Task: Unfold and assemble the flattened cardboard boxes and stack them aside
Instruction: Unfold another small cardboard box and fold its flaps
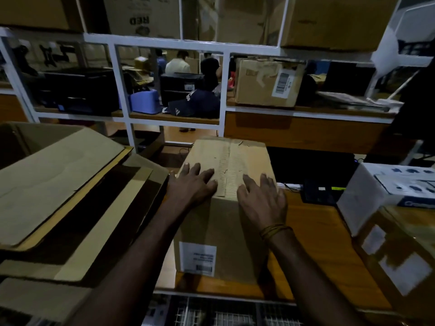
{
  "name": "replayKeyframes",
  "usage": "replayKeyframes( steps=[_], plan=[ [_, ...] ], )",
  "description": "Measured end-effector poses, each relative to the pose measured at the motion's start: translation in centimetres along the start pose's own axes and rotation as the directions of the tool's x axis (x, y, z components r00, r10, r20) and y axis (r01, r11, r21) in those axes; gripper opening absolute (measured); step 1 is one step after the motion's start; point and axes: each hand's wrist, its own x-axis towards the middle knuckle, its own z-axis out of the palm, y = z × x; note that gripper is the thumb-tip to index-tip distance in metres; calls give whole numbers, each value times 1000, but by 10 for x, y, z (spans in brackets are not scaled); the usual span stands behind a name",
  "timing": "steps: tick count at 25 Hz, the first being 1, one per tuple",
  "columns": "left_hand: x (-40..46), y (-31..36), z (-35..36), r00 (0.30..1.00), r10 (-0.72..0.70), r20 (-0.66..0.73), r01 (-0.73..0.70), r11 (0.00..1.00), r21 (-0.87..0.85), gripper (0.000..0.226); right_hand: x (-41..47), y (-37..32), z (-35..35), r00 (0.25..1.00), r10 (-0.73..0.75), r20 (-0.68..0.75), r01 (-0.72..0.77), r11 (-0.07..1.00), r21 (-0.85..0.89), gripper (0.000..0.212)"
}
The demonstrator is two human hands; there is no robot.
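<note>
An assembled brown cardboard box (pixel 226 208) stands upright on the wooden worktop (pixel 313 231), top flaps closed along a torn tape seam, a white label low on its near face. Left hand (pixel 191 184) and right hand (pixel 262 198) press flat on its top, fingers spread wide. Flattened cardboard (pixel 70 196) lies stacked left of the box.

Assembled box (pixel 223 208) stands upright on the table (pixel 313 222), centre; left hand (pixel 193 184) and right hand (pixel 261 198) lie flat on its top, either side of the seam; flattened cardboard stack (pixel 70 203) to its left; printed carton (pixel 386 191) to its right; shelf rack (pixel 179 116) behind.
</note>
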Motion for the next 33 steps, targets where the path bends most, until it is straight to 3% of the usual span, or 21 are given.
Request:
replayKeyframes(
  steps=[4,9,14,23,29,33],
  plan=[
    [2,0,0,999,25,28,-26,999,24,59,0,-1,-2,999,-2,33,2,1000,-11,55],
    [21,-8,-9,973,179,143,-189,980,61,61,12,-9,-8,987,53,152,-48,998,-33,67],
    [50,-16,-15,927,332,171,-331,943,-37,52,31,-36,-6,951,178,251,-164,983,-77,96],
    [95,5,-27,838,523,156,-449,822,-350,60,37,-52,-19,924,314,219,-327,944,29,91],
    [113,30,-41,903,425,56,-293,708,-642,61,32,-59,-15,895,400,200,-399,916,-49,88],
    [115,28,-43,927,367,78,-134,518,-845,63,30,-68,-16,921,377,101,-379,925,-3,75]
  ],
)
